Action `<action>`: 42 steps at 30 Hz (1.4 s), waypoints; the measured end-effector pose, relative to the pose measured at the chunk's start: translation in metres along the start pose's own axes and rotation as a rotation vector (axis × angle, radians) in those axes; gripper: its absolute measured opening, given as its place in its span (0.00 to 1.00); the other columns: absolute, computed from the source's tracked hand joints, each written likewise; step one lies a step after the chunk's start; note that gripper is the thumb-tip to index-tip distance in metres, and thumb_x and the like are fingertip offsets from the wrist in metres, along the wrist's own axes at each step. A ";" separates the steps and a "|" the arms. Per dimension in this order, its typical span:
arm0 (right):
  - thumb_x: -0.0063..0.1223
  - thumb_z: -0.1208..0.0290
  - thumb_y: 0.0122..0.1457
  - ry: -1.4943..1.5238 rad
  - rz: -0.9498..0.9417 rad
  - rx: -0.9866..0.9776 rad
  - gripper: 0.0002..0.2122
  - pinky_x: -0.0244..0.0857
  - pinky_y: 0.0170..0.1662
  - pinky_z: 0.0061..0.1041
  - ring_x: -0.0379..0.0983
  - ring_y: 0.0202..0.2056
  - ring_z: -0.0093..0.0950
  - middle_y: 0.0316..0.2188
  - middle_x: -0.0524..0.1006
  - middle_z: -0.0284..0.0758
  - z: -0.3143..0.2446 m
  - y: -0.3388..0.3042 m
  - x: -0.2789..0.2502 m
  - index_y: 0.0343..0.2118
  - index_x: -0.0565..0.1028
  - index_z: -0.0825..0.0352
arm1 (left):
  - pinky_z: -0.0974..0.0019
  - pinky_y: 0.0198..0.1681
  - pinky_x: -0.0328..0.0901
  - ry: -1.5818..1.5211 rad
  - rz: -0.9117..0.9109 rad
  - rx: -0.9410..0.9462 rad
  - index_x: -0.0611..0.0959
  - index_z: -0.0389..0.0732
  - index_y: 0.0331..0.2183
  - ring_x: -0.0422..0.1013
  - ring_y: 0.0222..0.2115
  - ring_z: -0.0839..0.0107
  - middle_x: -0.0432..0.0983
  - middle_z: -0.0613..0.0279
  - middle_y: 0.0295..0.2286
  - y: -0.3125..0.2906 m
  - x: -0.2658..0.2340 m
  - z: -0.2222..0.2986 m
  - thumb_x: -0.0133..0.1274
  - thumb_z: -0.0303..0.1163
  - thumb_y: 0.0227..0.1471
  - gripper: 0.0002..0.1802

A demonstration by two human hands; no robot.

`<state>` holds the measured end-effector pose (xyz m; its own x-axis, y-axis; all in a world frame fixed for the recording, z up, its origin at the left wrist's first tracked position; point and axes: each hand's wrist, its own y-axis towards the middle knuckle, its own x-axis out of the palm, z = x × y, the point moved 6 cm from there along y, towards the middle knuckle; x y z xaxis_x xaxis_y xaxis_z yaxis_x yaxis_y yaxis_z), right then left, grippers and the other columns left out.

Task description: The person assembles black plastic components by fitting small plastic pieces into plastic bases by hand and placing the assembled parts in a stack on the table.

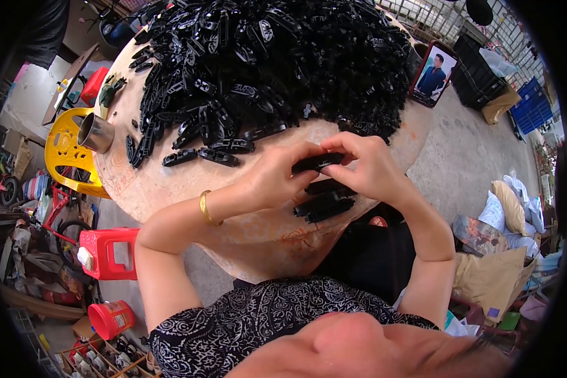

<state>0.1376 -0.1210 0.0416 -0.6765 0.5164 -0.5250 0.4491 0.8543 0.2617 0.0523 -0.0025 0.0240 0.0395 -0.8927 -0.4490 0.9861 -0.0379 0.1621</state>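
Observation:
Both hands hold one long, narrow black plastic piece point(315, 164) above the near right part of the round table point(252, 230). My left hand point(274, 176), below a gold bangle, grips its left end. The fingers and thumb of my right hand point(366, 165) pinch its right end. Just below the hands, several similar black pieces point(324, 206) lie side by side near the table edge. A large heap of black plastic pieces point(258, 69) covers the far half of the table. A few loose pieces point(219, 157) lie at its near side. Fingers partly hide the held piece.
A metal cup point(96, 133) stands at the table's left rim, beside a yellow plastic chair point(60, 148). A phone point(433, 74) leans upright at the far right. Red stools point(107, 236) and a red bucket point(111, 318) are on the left; cardboard point(491, 280) lies right.

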 end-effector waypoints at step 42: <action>0.57 0.82 0.46 -0.183 0.291 -0.334 0.05 0.70 0.33 0.28 0.75 0.29 0.37 0.27 0.77 0.40 -0.014 0.000 -0.004 0.28 0.77 0.69 | 0.74 0.36 0.72 -0.486 0.034 -0.309 0.75 0.31 0.38 0.76 0.31 0.75 0.77 0.59 0.29 0.012 -0.010 -0.029 0.57 0.25 0.50 0.13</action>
<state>0.1315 -0.1223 0.0550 -0.4229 0.7439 -0.5174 0.3724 0.6632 0.6492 0.0688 0.0186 0.0049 0.0650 -0.9977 0.0187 0.9899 0.0621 -0.1275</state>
